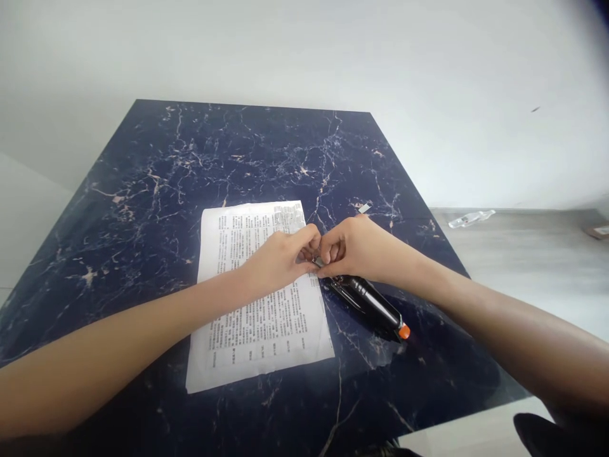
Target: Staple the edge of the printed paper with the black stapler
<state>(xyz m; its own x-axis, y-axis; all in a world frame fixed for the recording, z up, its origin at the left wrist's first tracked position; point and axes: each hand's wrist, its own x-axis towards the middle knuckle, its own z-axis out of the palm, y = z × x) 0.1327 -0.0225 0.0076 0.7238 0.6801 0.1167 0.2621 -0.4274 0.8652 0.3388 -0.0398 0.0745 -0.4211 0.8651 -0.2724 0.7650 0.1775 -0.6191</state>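
Observation:
A printed sheet of paper (259, 317) lies on a dark blue marble table (190, 165). Beside its right edge lies a black stapler (366, 298) with an orange end. My left hand (280, 257) rests on the paper with its fingers curled, pinching at the front end of the stapler. My right hand (354, 247) is closed over the same end, fingers meeting those of the left. A small metal part (317, 261) shows between the two hands. What the fingers pinch is too small to name.
A small white scrap (364, 208) lies on the table behind my right hand. A clear plastic item (471, 218) and a brown object (598, 231) lie on the grey floor at the right. White wall stands behind the table.

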